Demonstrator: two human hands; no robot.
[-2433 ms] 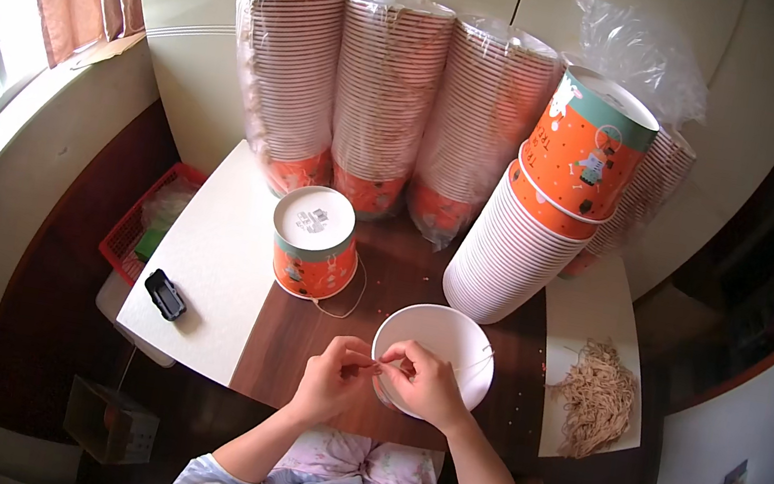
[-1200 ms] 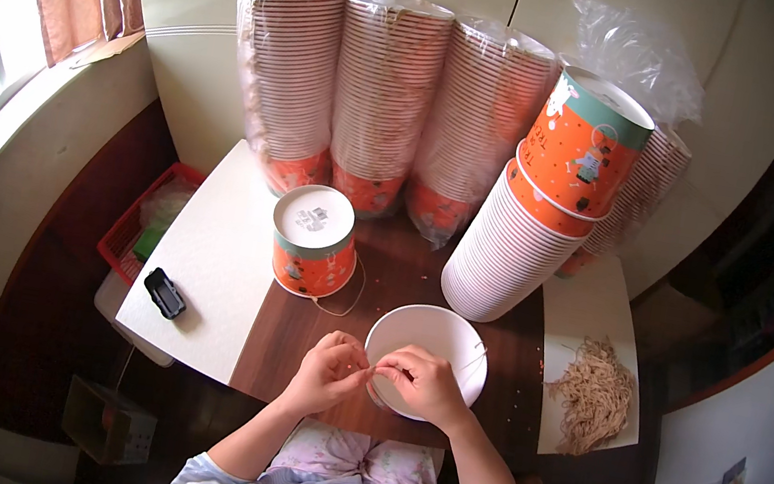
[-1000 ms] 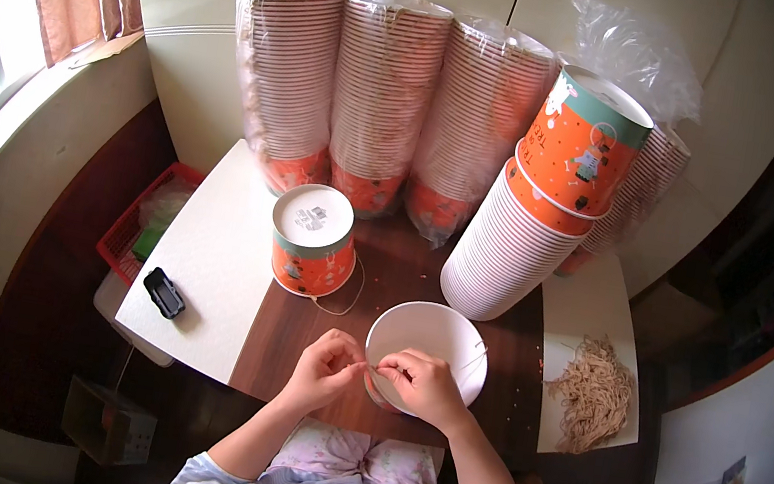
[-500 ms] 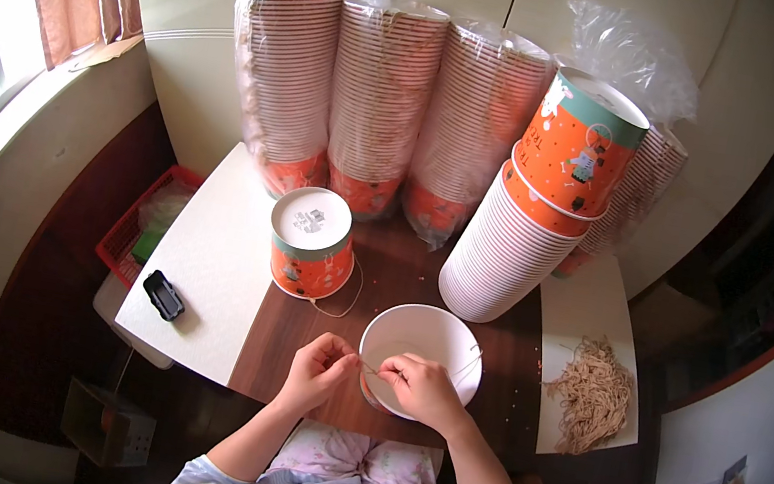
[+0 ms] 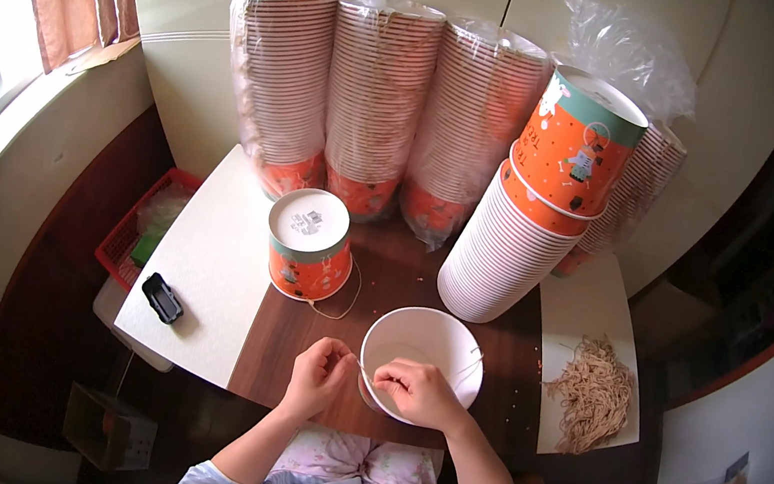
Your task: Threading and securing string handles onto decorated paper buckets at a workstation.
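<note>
An open paper bucket [image 5: 407, 339], white inside, stands at the table's front edge before me. Over its left rim, my left hand [image 5: 321, 377] pinches a thin string [image 5: 365, 376] between closed fingertips. My right hand [image 5: 422, 394] hovers across the bucket's mouth with its fingers closed on the same string. Another bit of string shows at the bucket's right rim. Farther left, an orange bucket [image 5: 306, 272] with a teal band sits upside down, a string loop [image 5: 356, 290] hanging off its right side. At the right lies a heap of tan strings [image 5: 589, 396].
Behind the open bucket leans a tall nested bucket stack [image 5: 507, 251], topped by an upside-down orange bucket [image 5: 579, 151]. Plastic-wrapped bucket stacks [image 5: 381, 89] line the back. A black plastic holder [image 5: 162, 298] rests on the white left side; a red basket [image 5: 120, 235] stands beyond that edge.
My right fingers have shifted slightly down and left, and the left hand has turned a little. Both hands still grip the string. The other things look the same.
</note>
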